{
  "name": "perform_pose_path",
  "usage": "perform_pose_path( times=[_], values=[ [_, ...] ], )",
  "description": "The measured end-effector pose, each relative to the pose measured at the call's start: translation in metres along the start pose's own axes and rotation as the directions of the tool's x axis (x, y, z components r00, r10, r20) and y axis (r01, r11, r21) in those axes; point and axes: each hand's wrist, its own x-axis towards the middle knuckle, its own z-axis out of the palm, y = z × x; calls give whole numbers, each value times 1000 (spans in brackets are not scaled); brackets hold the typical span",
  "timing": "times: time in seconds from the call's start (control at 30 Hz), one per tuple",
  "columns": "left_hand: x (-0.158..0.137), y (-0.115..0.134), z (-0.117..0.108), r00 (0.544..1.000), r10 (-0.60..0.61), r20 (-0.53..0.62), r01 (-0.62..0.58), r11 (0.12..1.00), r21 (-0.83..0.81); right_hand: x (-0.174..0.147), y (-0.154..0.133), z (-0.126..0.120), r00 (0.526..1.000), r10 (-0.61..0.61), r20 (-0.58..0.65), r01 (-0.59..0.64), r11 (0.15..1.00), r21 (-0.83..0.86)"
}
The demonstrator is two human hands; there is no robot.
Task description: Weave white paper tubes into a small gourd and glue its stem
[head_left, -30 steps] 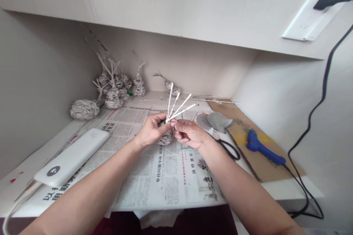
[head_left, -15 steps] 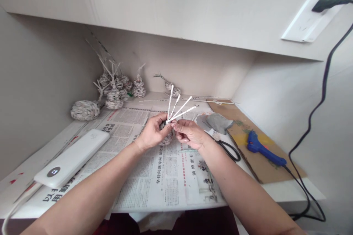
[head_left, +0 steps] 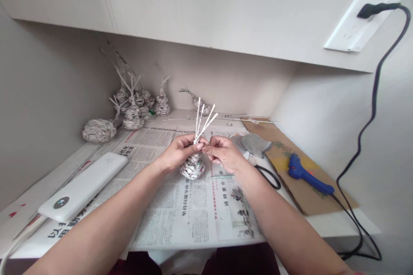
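Note:
A small woven paper gourd [head_left: 192, 167] hangs low over the newspaper, its round body showing under my hands. Several white paper strips [head_left: 204, 122] fan upward out of its neck. My left hand [head_left: 179, 151] is closed around that neck, thumb in front. Beside it, the thumb and fingers of my right hand [head_left: 223, 154] are pinched together at the neck's right side. What lies between those right fingertips is too small and covered to make out.
Several woven gourds [head_left: 133, 114] stand at the back left. A white power bank [head_left: 84, 187] lies at left. On the right are black-handled scissors [head_left: 268, 176], grey cloth [head_left: 256, 144], cardboard [head_left: 290, 189] and a blue glue gun [head_left: 309, 176] with a cord. Newspaper [head_left: 174, 215] covers the table.
The gourd's round body now shows more below my hands. Its paper strips stand more upright and closer together, shifted slightly left. Both hands remain at the neck.

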Motion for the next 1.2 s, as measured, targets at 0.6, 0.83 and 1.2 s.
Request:
perform_pose_path(
  times=[0.6, 0.83, 1.2],
  values=[
    [-3, 11, 1, 957, 290, -22, -249, 857, 452, 1, 3, -2, 999, 36, 30, -35, 999, -34],
    [-4, 7, 4, 913, 407, 30, -337, 710, 618, -1, 3, -1, 987, 102, 123, -98, 994, -39],
    [-1, 9, 2, 948, 210, -239, -127, 938, 322, 3, -3, -5, 996, 16, -84, -11, 999, 50]
  ],
)
